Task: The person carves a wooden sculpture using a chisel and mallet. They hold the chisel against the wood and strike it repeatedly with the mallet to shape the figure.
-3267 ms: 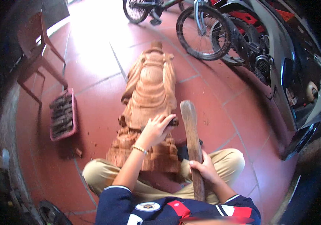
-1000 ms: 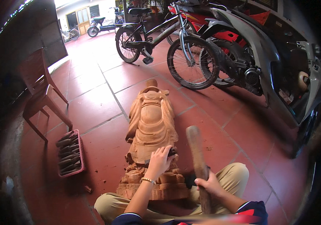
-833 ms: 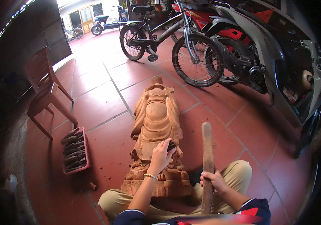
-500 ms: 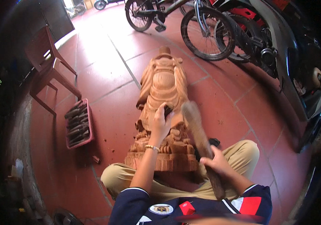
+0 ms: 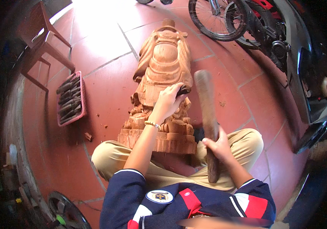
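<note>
A large carved wooden statue [image 5: 163, 65] lies on its back on the red tile floor, its base against my crossed legs. My left hand [image 5: 168, 102] rests on the statue's lower part and grips a dark-handled chisel [image 5: 183, 91] set against the wood. My right hand [image 5: 219, 145] holds a long wooden mallet [image 5: 206, 103] upright, its head raised beside the statue's right side and blurred.
A pink tray [image 5: 59, 119] of several carving chisels lies on the floor at left. A wooden chair [image 5: 37, 34] stands at the far left. Bicycles [image 5: 213, 19] and a motorbike [image 5: 308, 68] are parked at the upper right. Wood chips dot the tiles.
The mallet has swung from upright to tilted and back up beside the statue. My left hand has stayed on the chisel. The view has tipped downward.
</note>
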`<state>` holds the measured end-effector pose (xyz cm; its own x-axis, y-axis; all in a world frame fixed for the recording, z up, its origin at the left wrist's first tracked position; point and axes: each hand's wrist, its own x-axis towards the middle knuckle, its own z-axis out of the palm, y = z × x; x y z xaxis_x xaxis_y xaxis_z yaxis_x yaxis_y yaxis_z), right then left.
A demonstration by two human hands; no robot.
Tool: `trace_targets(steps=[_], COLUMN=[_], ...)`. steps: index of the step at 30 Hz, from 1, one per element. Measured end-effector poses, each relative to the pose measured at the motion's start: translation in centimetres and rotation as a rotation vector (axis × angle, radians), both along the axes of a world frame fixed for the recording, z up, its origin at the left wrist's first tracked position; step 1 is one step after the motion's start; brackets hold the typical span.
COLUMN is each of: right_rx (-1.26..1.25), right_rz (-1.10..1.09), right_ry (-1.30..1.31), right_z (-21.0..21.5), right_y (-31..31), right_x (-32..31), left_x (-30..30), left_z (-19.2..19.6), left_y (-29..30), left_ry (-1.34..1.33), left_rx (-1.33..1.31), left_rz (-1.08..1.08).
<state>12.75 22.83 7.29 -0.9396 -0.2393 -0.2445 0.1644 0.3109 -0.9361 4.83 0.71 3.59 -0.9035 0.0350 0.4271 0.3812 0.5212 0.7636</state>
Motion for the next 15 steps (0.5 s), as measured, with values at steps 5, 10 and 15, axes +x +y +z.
trace_targets(steps=[5,10,15], right_rx=[-0.207,-0.053,-0.258], right_rz=[-0.284,-0.004,0.014], right_ry=[-0.045,-0.221,-0.430], right_z=[1.1,0.4,1.3], right_y=[-0.2,0.4,1.1], right_x=[-0.4,0.1,-0.7], left_x=[1.4,0.9,0.9], left_z=[0.3,-1.1,-1.1], left_y=[0.2,1.0,1.1], left_ry=[0.000,0.025,-0.010], left_rx=[-0.192,-0.210,-0.242], left_rz=[-0.025,0.031,0.029])
